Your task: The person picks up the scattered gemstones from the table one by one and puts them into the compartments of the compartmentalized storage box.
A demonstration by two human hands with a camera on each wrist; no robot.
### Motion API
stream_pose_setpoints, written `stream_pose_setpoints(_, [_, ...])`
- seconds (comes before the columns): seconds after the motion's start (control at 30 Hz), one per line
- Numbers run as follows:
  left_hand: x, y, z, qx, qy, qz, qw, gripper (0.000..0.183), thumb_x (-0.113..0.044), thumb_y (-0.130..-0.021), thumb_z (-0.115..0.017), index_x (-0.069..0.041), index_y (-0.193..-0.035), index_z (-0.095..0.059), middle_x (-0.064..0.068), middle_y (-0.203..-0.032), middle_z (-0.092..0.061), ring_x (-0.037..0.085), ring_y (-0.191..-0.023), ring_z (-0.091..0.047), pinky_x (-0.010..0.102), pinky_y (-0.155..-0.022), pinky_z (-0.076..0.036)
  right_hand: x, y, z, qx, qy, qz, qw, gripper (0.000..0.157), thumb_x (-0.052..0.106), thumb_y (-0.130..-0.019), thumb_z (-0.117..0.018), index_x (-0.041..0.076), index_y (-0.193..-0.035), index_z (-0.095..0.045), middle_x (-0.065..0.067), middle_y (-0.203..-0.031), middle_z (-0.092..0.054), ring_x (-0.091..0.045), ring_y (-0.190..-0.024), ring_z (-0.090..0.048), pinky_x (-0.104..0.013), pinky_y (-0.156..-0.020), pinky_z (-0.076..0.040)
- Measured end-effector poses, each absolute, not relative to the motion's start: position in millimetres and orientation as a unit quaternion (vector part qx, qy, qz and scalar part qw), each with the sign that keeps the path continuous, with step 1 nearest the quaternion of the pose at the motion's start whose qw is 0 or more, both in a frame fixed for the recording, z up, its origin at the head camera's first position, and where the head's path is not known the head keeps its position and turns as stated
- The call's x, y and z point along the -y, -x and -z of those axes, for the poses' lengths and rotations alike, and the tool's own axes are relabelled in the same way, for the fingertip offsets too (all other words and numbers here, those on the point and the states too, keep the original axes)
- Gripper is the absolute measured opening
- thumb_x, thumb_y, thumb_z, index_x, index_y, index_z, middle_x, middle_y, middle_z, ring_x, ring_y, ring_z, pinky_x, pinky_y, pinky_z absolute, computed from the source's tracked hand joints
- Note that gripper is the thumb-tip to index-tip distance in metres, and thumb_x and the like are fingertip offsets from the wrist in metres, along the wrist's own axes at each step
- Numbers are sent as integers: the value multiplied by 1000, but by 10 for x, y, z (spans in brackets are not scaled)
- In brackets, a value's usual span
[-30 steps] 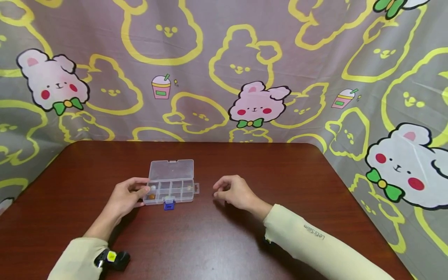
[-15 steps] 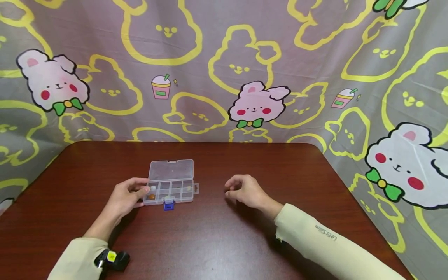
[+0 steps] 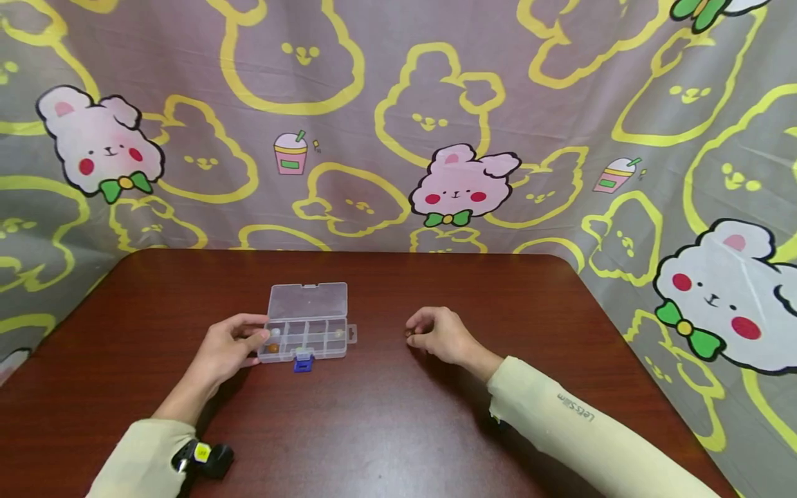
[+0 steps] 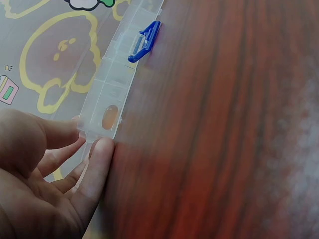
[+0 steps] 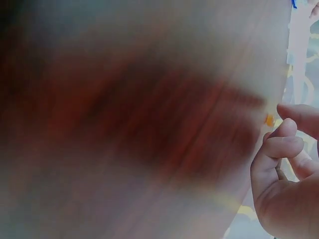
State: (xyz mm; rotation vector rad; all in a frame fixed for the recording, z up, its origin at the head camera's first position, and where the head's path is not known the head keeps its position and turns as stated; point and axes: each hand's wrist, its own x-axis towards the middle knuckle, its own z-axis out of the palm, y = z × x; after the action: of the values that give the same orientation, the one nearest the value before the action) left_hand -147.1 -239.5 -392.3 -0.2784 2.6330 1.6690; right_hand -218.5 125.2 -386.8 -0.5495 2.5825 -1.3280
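A clear plastic compartment box [image 3: 311, 351] lies on the table with its lid [image 3: 309, 301] tipped back. In its left end are a whitish bead [image 3: 276, 333] and an orange bead [image 3: 272, 348]; a pale bead [image 3: 339, 333] is at the right end. My left hand [image 3: 221, 353] grips the box's left end between thumb and fingers, as the left wrist view also shows. To the right of the box, my right hand [image 3: 438, 335] pinches a small orange-brown bead [image 5: 269, 120] at the fingertips, low over the table.
A blue latch [image 3: 303, 364] hangs from the box's front, and a hanging tab [image 3: 352, 333] juts from its right end. The dark wooden table [image 3: 373, 429] extends back to a patterned curtain [image 3: 349, 124]. A black wrist device [image 3: 214, 460] is at the left cuff.
My right hand has moved right, away from the box, and a small bead now shows at its fingertips. My left hand keeps hold of the box. The head view has shifted slightly.
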Motion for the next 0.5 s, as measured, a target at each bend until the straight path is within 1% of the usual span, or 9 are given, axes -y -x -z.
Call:
stream_pose_setpoints(0.3, [2390, 1488, 3928, -842, 86, -532, 2, 36, -9, -102, -59, 3, -136, -55, 22, -115, -61, 24, -91, -61, 30, -68, -60, -1256, 2209, 3870, -877, 187, 431, 98, 15, -2, -83, -78, 2, -96, -73, 0, -75, -63, -10, -52, -55, -25, -49, -50])
stream_pose_setpoints(0.5, [2405, 1485, 3931, -841, 84, -534, 3, 37, -9, -102, -60, 5, -135, -55, 22, -114, -61, 23, -91, -61, 30, -68, -60, -1238, 2226, 3876, -885, 187, 415, 100, 12, 0, -84, -78, 4, -94, -74, 1, -73, -61, -10, -52, -55, -25, -49, -49])
